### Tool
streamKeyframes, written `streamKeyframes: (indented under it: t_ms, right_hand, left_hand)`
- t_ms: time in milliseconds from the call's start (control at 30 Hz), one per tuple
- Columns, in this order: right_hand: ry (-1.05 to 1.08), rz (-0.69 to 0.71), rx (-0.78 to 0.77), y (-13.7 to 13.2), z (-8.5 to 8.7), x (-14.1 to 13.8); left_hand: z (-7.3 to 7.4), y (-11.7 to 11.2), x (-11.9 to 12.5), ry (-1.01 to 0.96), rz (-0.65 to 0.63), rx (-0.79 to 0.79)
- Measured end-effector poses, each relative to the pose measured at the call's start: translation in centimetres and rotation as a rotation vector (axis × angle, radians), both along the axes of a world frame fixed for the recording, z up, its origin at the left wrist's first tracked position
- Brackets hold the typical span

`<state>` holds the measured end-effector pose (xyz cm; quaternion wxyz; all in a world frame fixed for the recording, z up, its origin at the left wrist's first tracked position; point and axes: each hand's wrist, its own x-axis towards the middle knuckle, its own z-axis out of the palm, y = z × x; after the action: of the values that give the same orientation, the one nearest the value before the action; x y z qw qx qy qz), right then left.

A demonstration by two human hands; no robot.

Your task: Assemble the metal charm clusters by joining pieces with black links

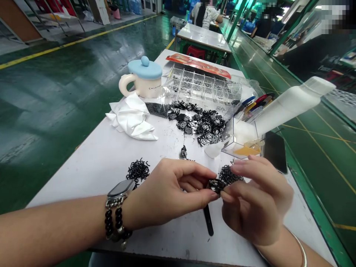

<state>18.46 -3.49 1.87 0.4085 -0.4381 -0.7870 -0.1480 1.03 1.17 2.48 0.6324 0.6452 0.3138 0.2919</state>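
A: What sits furthest left on the worktop (91, 163)?

B: A heap of black hooks (138, 170), with a white cloth (132, 118) and a mug (143, 83) behind it (the mug wears a blue lid (144, 68)).

A: And the left hand (169, 193)?

B: Just right of the hooks, low over the worktop, its grip pinched shut on a small black part (215, 184).

A: Where exactly is the part?

B: In the air between both hands, above a black stick (208, 222) lying on the worktop. The right hand (256, 207) meets it from the other side, its grip closed on the same part.

A: Further right?

B: Black plates (203, 124) piled behind the hands, then a clear box (241, 139), a white bottle (289, 105) leaning from it, and a phone (275, 150) at the edge.
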Motion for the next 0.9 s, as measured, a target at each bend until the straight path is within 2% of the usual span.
streamKeyframes:
  t_ms: [267,467,667,900]
  right_hand:
    - [-0.21,-0.007,0.113,-0.32,0.54,0.81]
    - [-0.261,-0.069,0.175,-0.43,0.65,0.85]
    - [-0.289,-0.006,0.175,-0.28,0.72,0.97]
    - [-0.274,0.038,0.198,-0.44,0.86,1.05]
  left_hand:
    - [-0.2,0.03,-0.06,-0.015,-0.001,0.065]
    - [0.05,0.05,-0.3,0.023,0.013,0.088]
    - [0.26,0.31,-0.26,0.026,0.018,0.152]
    - [0.21,0.27,-0.27,0.002,-0.049,0.007]
